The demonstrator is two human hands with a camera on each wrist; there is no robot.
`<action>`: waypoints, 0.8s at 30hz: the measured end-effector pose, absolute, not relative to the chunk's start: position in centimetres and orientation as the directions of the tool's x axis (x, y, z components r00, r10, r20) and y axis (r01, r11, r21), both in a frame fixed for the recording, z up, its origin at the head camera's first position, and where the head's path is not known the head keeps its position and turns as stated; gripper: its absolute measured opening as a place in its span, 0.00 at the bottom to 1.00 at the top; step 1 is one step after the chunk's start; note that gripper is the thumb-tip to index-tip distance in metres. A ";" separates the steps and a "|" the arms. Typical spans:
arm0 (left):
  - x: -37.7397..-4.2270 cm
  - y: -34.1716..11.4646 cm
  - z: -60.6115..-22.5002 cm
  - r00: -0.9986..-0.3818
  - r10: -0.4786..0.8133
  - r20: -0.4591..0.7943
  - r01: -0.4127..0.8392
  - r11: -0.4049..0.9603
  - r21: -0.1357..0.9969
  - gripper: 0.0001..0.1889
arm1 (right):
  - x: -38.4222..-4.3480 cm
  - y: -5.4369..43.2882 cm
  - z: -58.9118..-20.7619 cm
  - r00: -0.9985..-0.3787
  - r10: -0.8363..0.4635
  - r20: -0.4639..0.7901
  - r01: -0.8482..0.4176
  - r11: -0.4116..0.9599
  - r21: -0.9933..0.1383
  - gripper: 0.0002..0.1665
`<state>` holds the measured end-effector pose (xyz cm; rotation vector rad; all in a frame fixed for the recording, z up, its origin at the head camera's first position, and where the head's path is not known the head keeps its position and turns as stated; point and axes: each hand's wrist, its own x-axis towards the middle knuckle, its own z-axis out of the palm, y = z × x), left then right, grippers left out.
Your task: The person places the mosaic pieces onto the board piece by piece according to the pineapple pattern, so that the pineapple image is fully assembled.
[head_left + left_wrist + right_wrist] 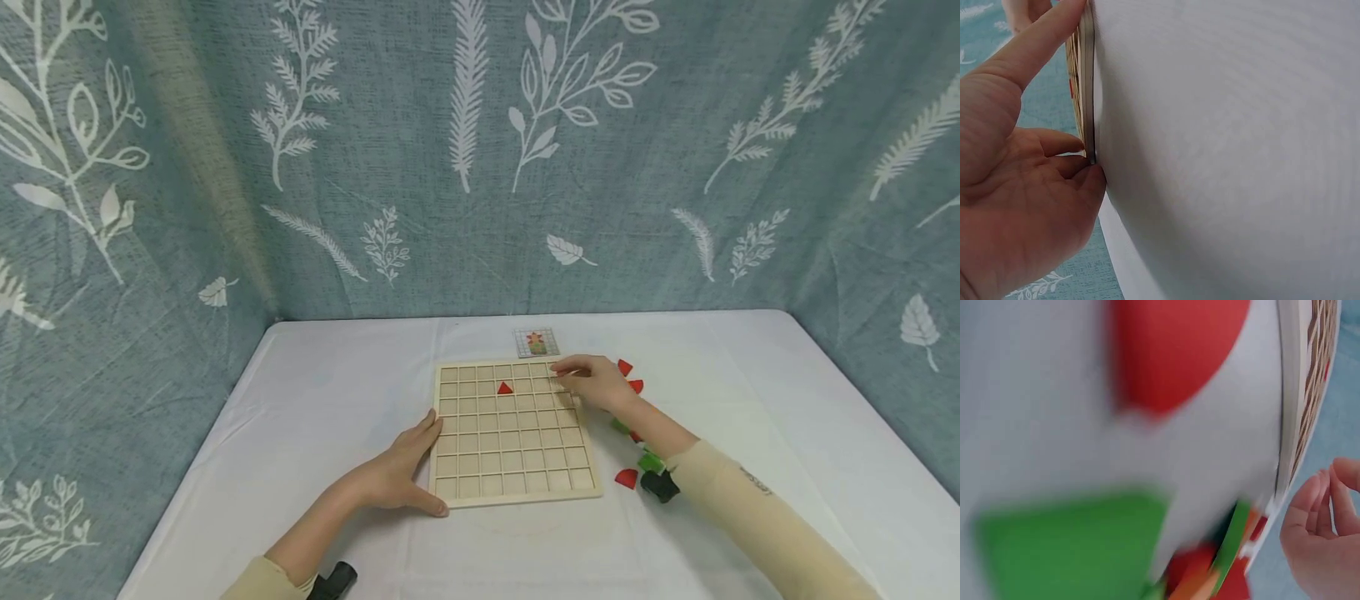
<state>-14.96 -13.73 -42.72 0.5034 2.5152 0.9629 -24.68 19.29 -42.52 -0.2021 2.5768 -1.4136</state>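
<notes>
My left hand (397, 468), spread and grasping nothing, rests against the nine-o'clock edge of the gridded board (480, 444). On that, the red triangle (505, 388) lies at nine o'clock from my nearer right hand (592, 383); whether its bunched fingertips pinch anything, I cannot tell. Loose pieces (627, 478) trail towards its five o'clock.

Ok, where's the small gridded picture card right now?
In the head view, the gridded picture card lies on the white tablecloth just beyond the gridded board, near its far right corner, and left of the right hand.
</notes>
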 end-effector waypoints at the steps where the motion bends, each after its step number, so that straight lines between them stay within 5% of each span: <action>1: -15.0 -13.8 -42.7 -0.856 0.461 -0.235 0.187 0.698 0.691 0.66 | -24.7 20.0 -42.5 -0.976 -0.197 -0.096 -0.028 0.549 -0.835 0.17; 13: -15.1 -14.1 -42.8 -0.857 0.459 -0.232 0.190 0.702 0.687 0.66 | -24.1 27.8 -42.7 -0.993 0.015 -0.114 0.096 0.660 -0.745 0.19; 24: -15.3 -14.1 -43.1 -0.850 0.476 -0.226 0.202 0.691 0.695 0.65 | -24.0 29.9 -43.3 -0.978 -0.090 -0.187 0.071 0.703 -0.707 0.25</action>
